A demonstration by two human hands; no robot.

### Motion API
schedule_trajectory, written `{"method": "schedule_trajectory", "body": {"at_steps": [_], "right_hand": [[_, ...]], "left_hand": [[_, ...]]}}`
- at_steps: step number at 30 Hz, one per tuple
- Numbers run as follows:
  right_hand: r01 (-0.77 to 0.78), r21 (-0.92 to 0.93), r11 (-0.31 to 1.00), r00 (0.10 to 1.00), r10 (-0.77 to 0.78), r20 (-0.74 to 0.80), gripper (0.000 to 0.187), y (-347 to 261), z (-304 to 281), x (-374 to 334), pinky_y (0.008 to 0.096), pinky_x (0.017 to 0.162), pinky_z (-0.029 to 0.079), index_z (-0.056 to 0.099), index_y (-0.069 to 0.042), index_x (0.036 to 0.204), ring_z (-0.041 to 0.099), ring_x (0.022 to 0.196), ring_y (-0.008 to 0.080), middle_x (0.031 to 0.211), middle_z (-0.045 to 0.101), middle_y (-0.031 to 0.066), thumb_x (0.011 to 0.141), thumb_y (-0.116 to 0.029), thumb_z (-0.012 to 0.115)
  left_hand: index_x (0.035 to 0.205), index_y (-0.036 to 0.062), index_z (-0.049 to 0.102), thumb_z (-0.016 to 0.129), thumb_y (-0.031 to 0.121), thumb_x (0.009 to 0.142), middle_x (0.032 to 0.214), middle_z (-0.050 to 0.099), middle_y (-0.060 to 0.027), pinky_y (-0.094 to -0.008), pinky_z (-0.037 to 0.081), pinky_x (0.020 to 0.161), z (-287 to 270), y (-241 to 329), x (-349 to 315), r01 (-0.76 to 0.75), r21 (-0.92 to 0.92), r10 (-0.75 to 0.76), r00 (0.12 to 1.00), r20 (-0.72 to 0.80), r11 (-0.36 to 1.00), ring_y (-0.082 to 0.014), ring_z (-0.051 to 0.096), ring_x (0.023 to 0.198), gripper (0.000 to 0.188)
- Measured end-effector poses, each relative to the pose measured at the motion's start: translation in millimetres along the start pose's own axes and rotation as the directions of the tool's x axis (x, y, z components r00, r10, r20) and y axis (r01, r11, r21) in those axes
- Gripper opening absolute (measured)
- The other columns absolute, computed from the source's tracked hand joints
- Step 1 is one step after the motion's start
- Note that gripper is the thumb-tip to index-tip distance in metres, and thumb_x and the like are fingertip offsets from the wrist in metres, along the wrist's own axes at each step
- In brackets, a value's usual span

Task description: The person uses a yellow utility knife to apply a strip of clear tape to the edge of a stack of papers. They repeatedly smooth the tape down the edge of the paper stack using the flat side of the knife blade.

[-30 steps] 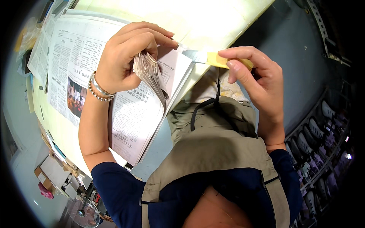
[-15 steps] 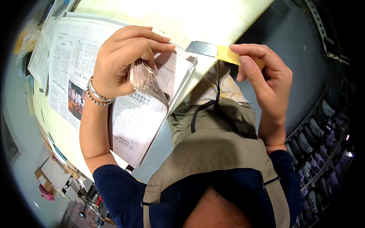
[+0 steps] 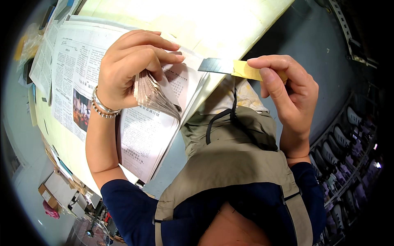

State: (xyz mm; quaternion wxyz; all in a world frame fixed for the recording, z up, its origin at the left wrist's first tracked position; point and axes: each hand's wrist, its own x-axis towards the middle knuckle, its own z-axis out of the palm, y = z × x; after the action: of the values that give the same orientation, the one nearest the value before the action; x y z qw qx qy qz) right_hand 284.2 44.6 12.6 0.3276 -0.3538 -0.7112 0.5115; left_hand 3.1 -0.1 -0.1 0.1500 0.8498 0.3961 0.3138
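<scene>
My left hand [image 3: 131, 69] is closed around a curled-back wad of newspaper sheets [image 3: 154, 95], its layered edges fanned out below the fingers. Those sheets rise from a newspaper stack [image 3: 141, 137] lying along the table's near edge. In my right hand [image 3: 289, 84], pinched between thumb and fingers, is a wide snap-off cutter blade [image 3: 215, 65] with a yellow grip [image 3: 246, 69]. The dark blade points left, level, close to the stack's far right corner; I cannot tell whether it touches the paper.
More newspaper [image 3: 67, 78] spreads over the pale table [image 3: 197, 24] to the left. My beige apron [image 3: 230, 164] is up against the table edge. A rack of shoe-like items [image 3: 328, 151] stands at the right. A small fan [image 3: 90, 233] and boxes sit at lower left.
My right hand has come slightly nearer to me, bringing the blade lower and more level. My left hand and the curled sheets have shifted a little to the left.
</scene>
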Motion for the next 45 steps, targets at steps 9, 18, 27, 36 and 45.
{"method": "schedule_trajectory", "body": {"at_steps": [9, 18, 27, 36, 45], "right_hand": [[0.003, -0.043, 0.999, 1.0, -0.003, 0.006, 0.014, -8, 2, -1, 0.0189, 0.05, 0.037, 0.07, 0.0, 0.096, 0.051, 0.057, 0.0046, 0.077, 0.065, 0.003, 0.087, 0.002, 0.059], [0.157, -0.113, 0.981, 0.988, -0.155, 0.026, 0.017, -5, 5, -1, 0.0234, 0.05, 0.039, 0.07, -0.002, 0.097, 0.053, 0.055, 0.0114, 0.08, 0.067, 0.0087, 0.084, 0.003, 0.061], [0.305, -0.331, 0.893, 0.95, -0.308, 0.044, 0.019, 17, 41, 9, 0.0372, 0.063, 0.045, 0.064, -0.005, 0.091, 0.053, 0.073, 0.0284, 0.083, 0.051, 0.0122, 0.073, -0.004, 0.059], [0.202, -0.348, 0.915, 0.967, -0.243, -0.079, 0.009, 26, 82, 16, 0.036, 0.063, 0.045, 0.065, -0.009, 0.075, 0.053, 0.081, 0.0269, 0.082, 0.05, 0.0078, 0.071, -0.013, 0.072], [0.119, -0.147, 0.982, 0.989, -0.131, -0.071, 0.011, 35, 85, 15, 0.0358, 0.062, 0.044, 0.067, -0.009, 0.07, 0.054, 0.075, 0.0257, 0.075, 0.052, 0.0057, 0.07, -0.014, 0.076]], "left_hand": [[0.056, 0.0121, 0.046, 0.071, 0.018, 0.071, 0.08, 0.072, -0.007, -0.0457, 0.048, 0.09, 0, 2, 1, 0.006, 0.014, -0.006, 1.0, -0.012, 1.0, -0.028, 0.068, 0.092, 0.03], [0.058, 0.0121, 0.047, 0.07, 0.023, 0.074, 0.082, 0.073, -0.0068, -0.0463, 0.048, 0.09, -1, 3, 2, 0.009, 0.013, -0.01, 1.0, 0.005, 1.0, -0.0286, 0.068, 0.092, 0.03], [0.064, 0.0118, 0.049, 0.071, 0.016, 0.061, 0.085, 0.072, -0.0063, -0.0412, 0.05, 0.084, 0, 1, 2, -0.015, 0.018, 0.015, 1.0, -0.01, 1.0, -0.0261, 0.069, 0.09, 0.023], [0.061, 0.0107, 0.048, 0.073, 0.014, 0.057, 0.082, 0.071, -0.0068, -0.0366, 0.051, 0.074, 0, 3, 3, -0.038, 0.035, 0.04, 0.997, -0.062, 0.999, -0.0254, 0.068, 0.084, 0.026], [0.06, 0.0107, 0.048, 0.073, 0.013, 0.057, 0.08, 0.071, -0.0067, -0.0341, 0.051, 0.069, 0, 4, 4, -0.067, 0.066, 0.073, 0.993, -0.089, 0.996, -0.0247, 0.068, 0.082, 0.026]]}}
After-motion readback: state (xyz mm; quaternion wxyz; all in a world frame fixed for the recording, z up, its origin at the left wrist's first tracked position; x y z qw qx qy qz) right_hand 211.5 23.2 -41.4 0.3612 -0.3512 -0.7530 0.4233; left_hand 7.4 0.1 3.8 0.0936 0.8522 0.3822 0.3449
